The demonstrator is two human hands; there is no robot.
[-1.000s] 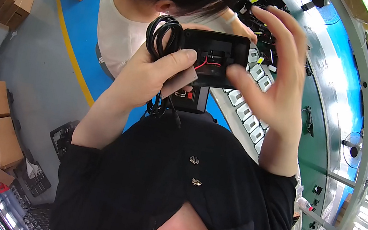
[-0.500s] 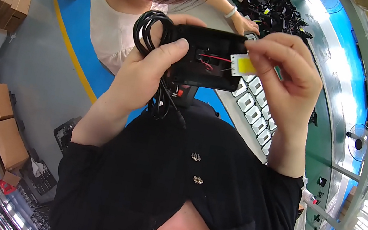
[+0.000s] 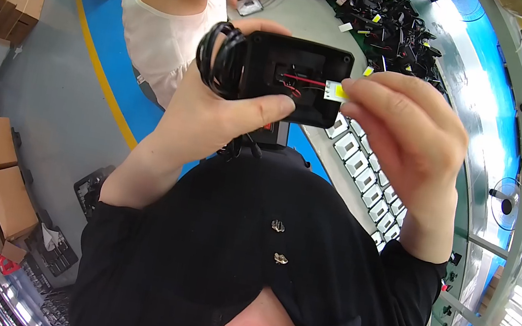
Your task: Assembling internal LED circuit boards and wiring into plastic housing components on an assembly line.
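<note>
My left hand [image 3: 214, 110] is closed around a black rectangular lamp housing [image 3: 269, 54], its open side facing me, with the thumb on the lower rim. A coiled black cable [image 3: 219, 59] is bunched at the housing's left end under the same hand. Thin red wires [image 3: 306, 81] run from inside the housing to a small white LED panel with a yellow face [image 3: 334, 91]. My right hand [image 3: 413, 123] pinches that panel between thumb and fingers at the housing's right edge. The fingers hide the panel's right part.
Beyond my hands, a person in a light top [image 3: 159, 28] stands at a worktable [image 3: 300, 14]. A heap of black lamp parts [image 3: 393, 33] lies at the far right, with rows of white-and-black frames [image 3: 365, 177] nearer me. Cardboard boxes [image 3: 13, 201] stand at left.
The housing's open side has tipped more toward me, and my left thumb has shifted onto its lower rim. My right fingers now cover more of the LED panel. The other person has turned left.
</note>
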